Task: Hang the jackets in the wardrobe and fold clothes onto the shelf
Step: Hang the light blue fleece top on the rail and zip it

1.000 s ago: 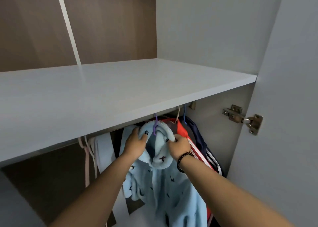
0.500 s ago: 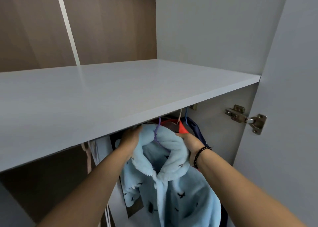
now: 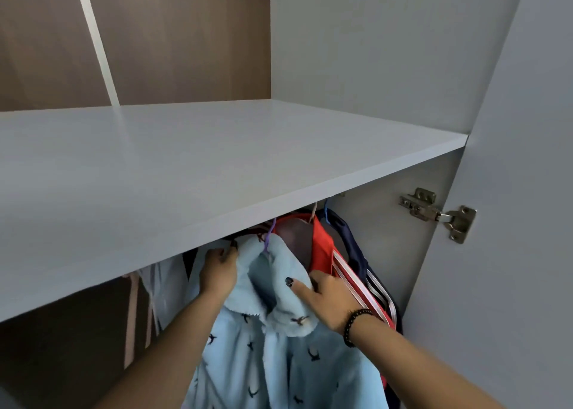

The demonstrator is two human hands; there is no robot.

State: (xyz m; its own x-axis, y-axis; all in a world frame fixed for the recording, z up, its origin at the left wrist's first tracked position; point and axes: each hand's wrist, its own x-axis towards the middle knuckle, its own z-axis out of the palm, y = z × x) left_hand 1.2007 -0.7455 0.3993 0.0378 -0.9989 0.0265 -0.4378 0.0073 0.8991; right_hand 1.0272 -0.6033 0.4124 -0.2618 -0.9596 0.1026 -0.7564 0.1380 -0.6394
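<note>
A fluffy light blue jacket [image 3: 279,356] with small dark bird prints hangs on a purple hanger [image 3: 269,233] just under the grey shelf [image 3: 186,173]. My left hand [image 3: 218,270] grips the left side of its collar near the shelf's underside. My right hand [image 3: 328,294] holds the right collar flap, thumb on top. Right of it hang a red jacket [image 3: 324,247] with white stripes and a navy jacket [image 3: 353,244]. The rail is hidden by the shelf.
A pale garment [image 3: 167,281] and pink hanger straps [image 3: 133,309] hang to the left. The wardrobe's right wall carries a metal hinge [image 3: 440,213] joining the open door [image 3: 511,222]. Brown back panel [image 3: 173,36] stands behind the shelf.
The blue jacket has settled lower under the shelf. My right hand slid down from the hanger top onto the right collar flap; my left hand stays at the left collar.
</note>
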